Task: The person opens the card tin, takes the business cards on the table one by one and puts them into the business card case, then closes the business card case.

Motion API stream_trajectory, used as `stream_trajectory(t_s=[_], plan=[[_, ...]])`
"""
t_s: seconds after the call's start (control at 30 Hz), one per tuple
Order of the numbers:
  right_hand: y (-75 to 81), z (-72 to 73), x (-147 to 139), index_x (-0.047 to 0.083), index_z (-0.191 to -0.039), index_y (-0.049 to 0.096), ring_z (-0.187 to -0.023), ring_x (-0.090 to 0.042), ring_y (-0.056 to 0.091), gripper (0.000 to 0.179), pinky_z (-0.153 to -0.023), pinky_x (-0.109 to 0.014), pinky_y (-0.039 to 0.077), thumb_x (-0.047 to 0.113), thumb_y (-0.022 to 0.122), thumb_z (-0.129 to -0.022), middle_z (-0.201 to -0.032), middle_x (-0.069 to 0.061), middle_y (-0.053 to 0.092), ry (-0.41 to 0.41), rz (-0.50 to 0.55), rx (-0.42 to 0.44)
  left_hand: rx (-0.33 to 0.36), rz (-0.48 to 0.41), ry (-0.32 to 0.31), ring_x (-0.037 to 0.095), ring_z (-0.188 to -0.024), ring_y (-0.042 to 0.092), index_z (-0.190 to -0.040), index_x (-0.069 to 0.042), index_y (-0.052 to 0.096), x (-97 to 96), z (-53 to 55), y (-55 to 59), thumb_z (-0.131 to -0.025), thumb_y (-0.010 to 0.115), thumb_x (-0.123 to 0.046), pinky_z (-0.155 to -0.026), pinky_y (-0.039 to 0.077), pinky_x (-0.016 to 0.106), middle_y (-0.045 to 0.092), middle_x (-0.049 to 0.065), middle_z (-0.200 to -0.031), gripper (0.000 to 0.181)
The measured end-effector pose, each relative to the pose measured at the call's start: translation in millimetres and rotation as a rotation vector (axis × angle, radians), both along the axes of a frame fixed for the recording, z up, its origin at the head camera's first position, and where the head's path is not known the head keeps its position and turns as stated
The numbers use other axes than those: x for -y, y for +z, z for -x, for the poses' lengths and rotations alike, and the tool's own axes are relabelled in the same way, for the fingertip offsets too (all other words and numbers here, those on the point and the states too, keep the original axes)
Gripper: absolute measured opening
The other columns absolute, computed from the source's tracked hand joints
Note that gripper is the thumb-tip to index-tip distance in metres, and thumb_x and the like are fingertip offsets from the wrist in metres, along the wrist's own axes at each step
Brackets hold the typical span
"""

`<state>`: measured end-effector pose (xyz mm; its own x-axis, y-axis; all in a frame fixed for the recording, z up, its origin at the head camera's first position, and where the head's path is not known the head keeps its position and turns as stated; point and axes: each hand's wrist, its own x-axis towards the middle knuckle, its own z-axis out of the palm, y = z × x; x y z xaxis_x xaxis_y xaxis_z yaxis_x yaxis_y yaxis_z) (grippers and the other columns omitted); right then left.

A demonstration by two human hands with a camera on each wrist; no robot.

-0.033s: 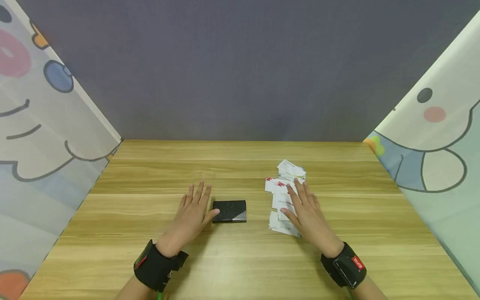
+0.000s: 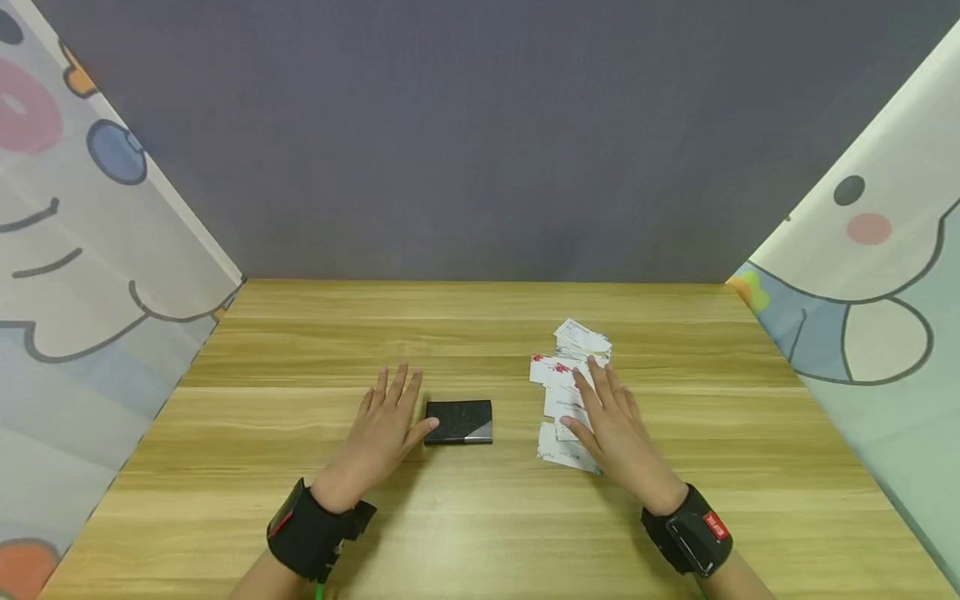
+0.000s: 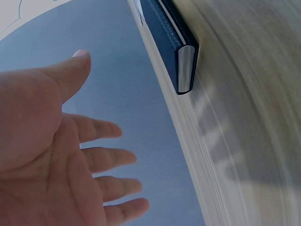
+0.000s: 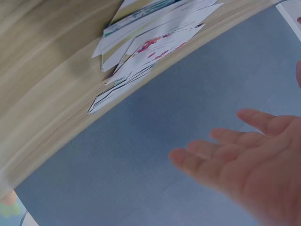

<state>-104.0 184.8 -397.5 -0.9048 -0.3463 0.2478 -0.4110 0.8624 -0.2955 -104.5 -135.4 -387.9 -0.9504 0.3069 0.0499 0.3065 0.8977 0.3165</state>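
A flat black card case (image 2: 453, 419) with a silvery corner lies on the table. My left hand (image 2: 377, 440) hovers palm down just left of it, fingers extended and thumb overlapping the case's edge in the head view. In the left wrist view, the palm of that hand (image 3: 61, 165) holds nothing, and the case (image 3: 162, 44) sits apart from the fingers. Overlapping white printed business cards (image 2: 564, 452) spread to the right, partly hidden by my right hand (image 2: 624, 442). The right wrist view has that hand (image 4: 249, 165) raised off the cards (image 4: 155, 47), fingers extended.
The wooden table (image 2: 480, 525) runs back to a dark grey panel (image 2: 480, 142). Cartoon-printed sheets stand at the left (image 2: 97, 333) and right (image 2: 862, 333) sides. Each wrist wears a black strap, one on the left (image 2: 309, 533) and one on the right (image 2: 688, 533).
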Motion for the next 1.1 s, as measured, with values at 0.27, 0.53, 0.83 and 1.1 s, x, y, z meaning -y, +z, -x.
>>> stream_trajectory(t_s=[0.27, 0.53, 0.83, 1.1], plan=[[1.8, -0.9, -1.3, -0.001, -0.140, 0.032, -0.135, -0.047, 0.017, 0.062, -0.101, -0.064, 0.023, 0.029, 0.055, -0.091, -0.149, -0.024, 0.019, 0.021, -0.004, -0.019, -0.001, 0.002, -0.018, 0.048, -0.133, 0.022, -0.142, -0.001, 0.030, 0.1, -1.1, 8.0, -0.090, 0.054, -0.040, -0.101, 0.029, 0.060, 0.026, 0.027, -0.146, 0.070], [3.3, -1.4, -0.3, 0.000, -0.140, 0.032, -0.135, -0.046, 0.018, 0.062, -0.101, -0.063, 0.023, 0.029, 0.056, -0.091, -0.148, -0.023, 0.021, 0.030, 0.006, -0.021, -0.021, 0.003, -0.020, 0.045, -0.134, 0.021, -0.142, -0.001, 0.029, -0.2, -1.5, 9.1, -0.088, 0.058, -0.038, -0.102, 0.028, 0.059, 0.025, 0.025, -0.147, 0.072], [0.6, 2.8, 10.0, -0.003, -0.136, 0.037, -0.131, -0.045, 0.027, 0.062, -0.099, -0.061, 0.031, 0.027, 0.061, -0.088, -0.142, -0.025, 0.035, 0.075, -0.016, -0.049, 0.065, 0.057, -0.064, 0.042, -0.134, 0.027, -0.141, -0.002, 0.033, -6.3, 1.5, 4.9, -0.085, 0.061, -0.036, -0.103, 0.030, 0.056, 0.032, 0.022, -0.144, 0.071], [-8.7, 3.8, 27.4, -0.001, -0.133, 0.042, -0.124, -0.041, 0.042, 0.059, -0.097, -0.055, 0.037, 0.023, 0.066, -0.084, -0.132, -0.022, 0.047, 0.123, 0.001, -0.026, 0.061, 0.080, -0.111, 0.038, -0.126, 0.041, -0.135, -0.002, 0.042, -11.5, 4.1, -2.6, -0.083, 0.065, -0.032, -0.102, 0.036, 0.050, 0.045, 0.018, -0.136, 0.064]])
